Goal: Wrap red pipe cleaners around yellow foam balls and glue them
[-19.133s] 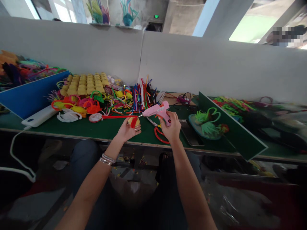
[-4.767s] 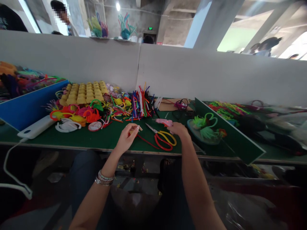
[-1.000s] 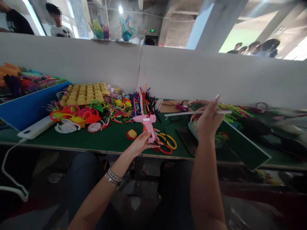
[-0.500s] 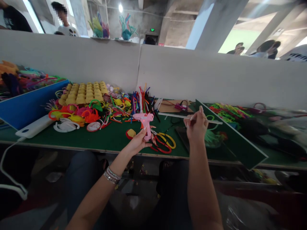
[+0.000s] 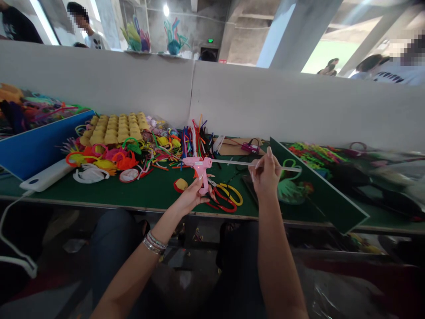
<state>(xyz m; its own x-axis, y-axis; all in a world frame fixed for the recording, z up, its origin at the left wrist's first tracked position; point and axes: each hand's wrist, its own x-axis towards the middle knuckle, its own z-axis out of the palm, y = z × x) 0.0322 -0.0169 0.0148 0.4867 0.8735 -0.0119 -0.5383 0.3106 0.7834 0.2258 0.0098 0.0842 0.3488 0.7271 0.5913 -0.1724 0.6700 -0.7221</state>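
A pink glue gun [image 5: 202, 167] is held by its handle in my left hand [image 5: 191, 196], nozzle to the left. My right hand [image 5: 266, 173] pinches a long whitish glue stick [image 5: 232, 162] near its middle. The stick's left end meets the back of the gun; whether it is inside the opening I cannot tell. Beneath and beside the gun lie scissors [image 5: 229, 197] with red and yellow handles, partly covered by my left hand.
Colourful pipe-cleaner pieces [image 5: 116, 161], a yellow egg tray [image 5: 116, 129] and a white power strip [image 5: 48, 177] occupy the left. Upright pipe cleaners [image 5: 195, 141] stand behind the gun. A green divider panel [image 5: 318, 190] slants on the right. People are beyond the low wall [image 5: 265, 102].
My right hand has moved slightly left, bringing the glue stick's end to the back of the glue gun. My left hand and the gun have barely moved.
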